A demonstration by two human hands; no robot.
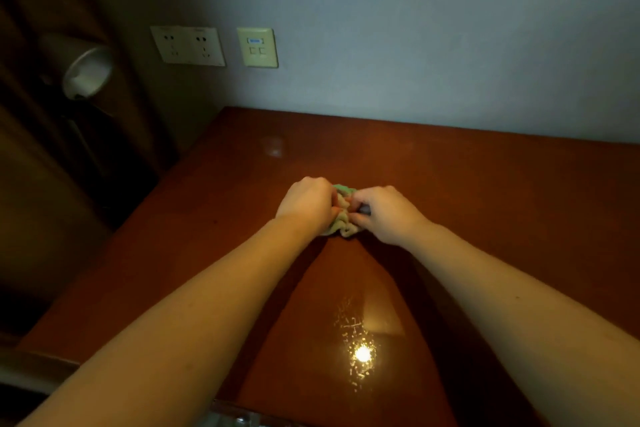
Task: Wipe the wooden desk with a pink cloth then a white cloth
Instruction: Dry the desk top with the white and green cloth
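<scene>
Both your hands meet mid-desk on a bunched cloth (343,220). Your left hand (306,203) has its fingers curled into the cloth's left side. Your right hand (384,215) pinches the right side between thumb and bent fingers. The cloth sits crumpled on the wooden desk (485,201), its long axis running from you toward the wall, with a green edge at the far end. In this dim light you cannot tell its main colour. A lamp glare (362,354) shines on the desk between your forearms.

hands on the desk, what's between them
A bunched cloth, gripped by the left hand and right hand, shows between them in the head view.
</scene>
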